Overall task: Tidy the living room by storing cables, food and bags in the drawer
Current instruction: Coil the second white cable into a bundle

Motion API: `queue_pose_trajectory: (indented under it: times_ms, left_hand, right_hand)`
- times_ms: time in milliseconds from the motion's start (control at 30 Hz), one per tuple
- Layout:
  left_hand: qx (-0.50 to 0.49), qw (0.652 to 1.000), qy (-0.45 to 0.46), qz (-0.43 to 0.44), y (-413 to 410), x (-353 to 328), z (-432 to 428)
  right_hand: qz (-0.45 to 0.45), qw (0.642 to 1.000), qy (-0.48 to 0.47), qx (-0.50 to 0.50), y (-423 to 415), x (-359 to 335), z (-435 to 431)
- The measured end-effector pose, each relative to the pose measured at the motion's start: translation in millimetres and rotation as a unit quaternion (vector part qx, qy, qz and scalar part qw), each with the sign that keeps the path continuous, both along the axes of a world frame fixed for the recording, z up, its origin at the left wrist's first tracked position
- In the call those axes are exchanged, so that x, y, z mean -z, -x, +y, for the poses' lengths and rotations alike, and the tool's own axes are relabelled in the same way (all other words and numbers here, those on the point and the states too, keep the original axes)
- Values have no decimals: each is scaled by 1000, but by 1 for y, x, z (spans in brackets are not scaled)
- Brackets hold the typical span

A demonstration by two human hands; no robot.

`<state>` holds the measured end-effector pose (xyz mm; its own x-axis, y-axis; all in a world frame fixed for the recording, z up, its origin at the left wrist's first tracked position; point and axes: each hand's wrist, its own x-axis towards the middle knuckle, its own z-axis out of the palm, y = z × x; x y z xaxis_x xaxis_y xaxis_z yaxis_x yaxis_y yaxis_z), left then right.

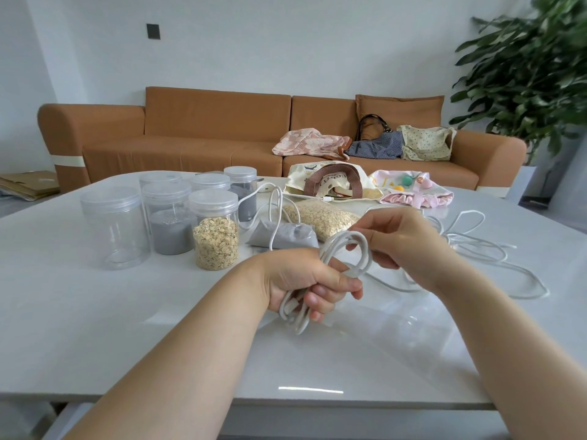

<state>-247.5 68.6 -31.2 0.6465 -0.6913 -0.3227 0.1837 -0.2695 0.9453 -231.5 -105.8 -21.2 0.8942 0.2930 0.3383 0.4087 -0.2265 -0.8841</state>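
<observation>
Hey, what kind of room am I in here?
Most likely a home living room: an orange sofa with bags on it, a large leafy plant, and a white table holding food jars.

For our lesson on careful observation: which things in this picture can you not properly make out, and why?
Head view only.
Out of frame: the drawer.
Hidden: part of the cable coil, inside the left hand.
Blocked: contents of the back jars, by front jars.
Blurred and cut by the right edge: the plant.

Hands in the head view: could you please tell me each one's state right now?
Left hand: closed, gripping the coiled white cable.
Right hand: closed, pinching the same cable's loop.
</observation>
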Motion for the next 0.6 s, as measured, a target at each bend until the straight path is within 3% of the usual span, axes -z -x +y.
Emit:
queue_pose_trajectory:
  times_ms: [200, 333, 600]
  left_hand:
    - [-57, 998, -16, -5, -3, 1, -1]
    - [-85, 996, -13, -1, -4, 2, -3]
    - [-115, 993, -9, 3, -5, 3, -6]
  right_hand:
    - [-28, 999, -15, -8, 1, -1, 0]
    - [-75, 996, 51, 15, 4, -2, 3]
    - [-114, 985, 49, 122, 11, 2, 19]
